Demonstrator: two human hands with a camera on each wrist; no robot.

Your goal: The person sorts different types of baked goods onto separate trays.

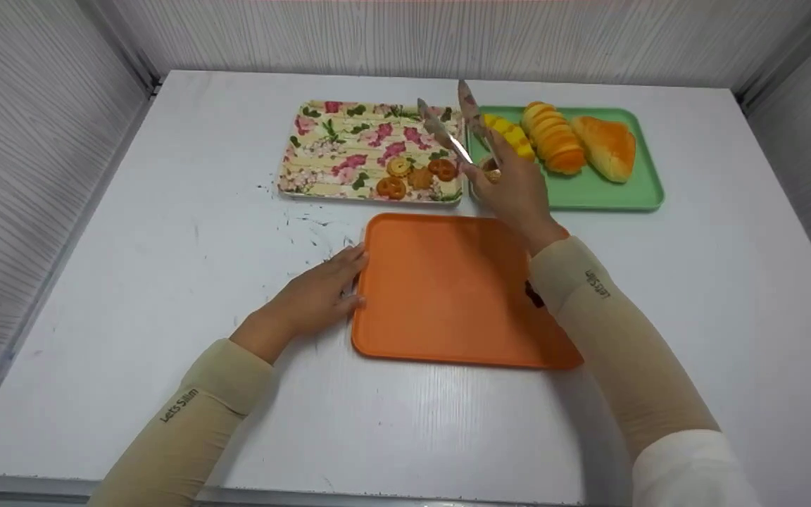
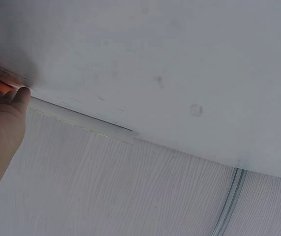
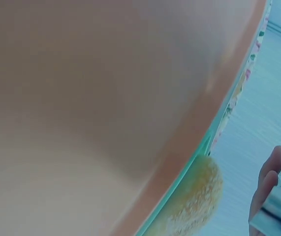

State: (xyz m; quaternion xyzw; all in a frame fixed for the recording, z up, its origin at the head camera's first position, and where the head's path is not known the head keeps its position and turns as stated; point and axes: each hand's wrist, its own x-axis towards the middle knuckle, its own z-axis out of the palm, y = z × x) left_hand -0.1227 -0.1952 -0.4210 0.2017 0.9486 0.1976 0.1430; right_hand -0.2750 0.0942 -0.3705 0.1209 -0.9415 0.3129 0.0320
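My right hand (image 1: 518, 186) holds metal tongs (image 1: 472, 116) over the near left part of the green tray (image 1: 648, 193). The tongs' arms are spread, with nothing visible between their tips. Beside them on that tray lie a yellow piece of bread (image 1: 511, 135), a striped bread roll (image 1: 553, 137) and a browned bread piece (image 1: 608, 148); another piece (image 1: 491, 173) is mostly hidden by the hand. My left hand (image 1: 317, 292) touches the left rim of the orange tray (image 1: 441, 296), fingers extended. In the left wrist view, fingertips (image 2: 23, 93) meet the orange rim.
A floral tray (image 1: 328, 151) stands left of the green one, with several cookies (image 1: 416, 177) in its near right corner. On the orange tray's right side a dark item (image 1: 533, 294) shows partly under the right sleeve (image 1: 588, 289). Pale panels (image 1: 434, 35) border the white table (image 1: 166, 225).
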